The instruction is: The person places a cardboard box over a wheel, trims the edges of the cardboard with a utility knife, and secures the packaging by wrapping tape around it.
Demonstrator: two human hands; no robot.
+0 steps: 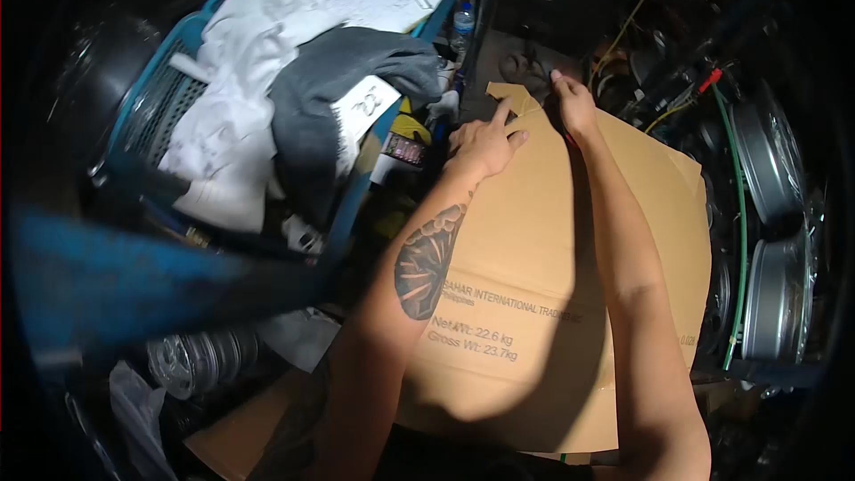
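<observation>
A large brown cardboard sheet (508,240) with printed weights lies beneath both my forearms. At its far left edge, my left hand (485,144) rests with its fingers apart, touching the board beside a torn, folded flap (509,93). My right hand (574,107) is at the far edge of the cardboard, its fingers closed around something dark that I cannot make out. The shadow of my right arm falls across the middle of the sheet.
On the left, a teal basket (169,93) holds white cloth (240,80) and dark grey cloth (307,80). A blue metal bar (178,281) crosses the lower left. Silver wheel rims (773,298) and a green hose (736,214) stand at right. A bottle (463,25) is at the back.
</observation>
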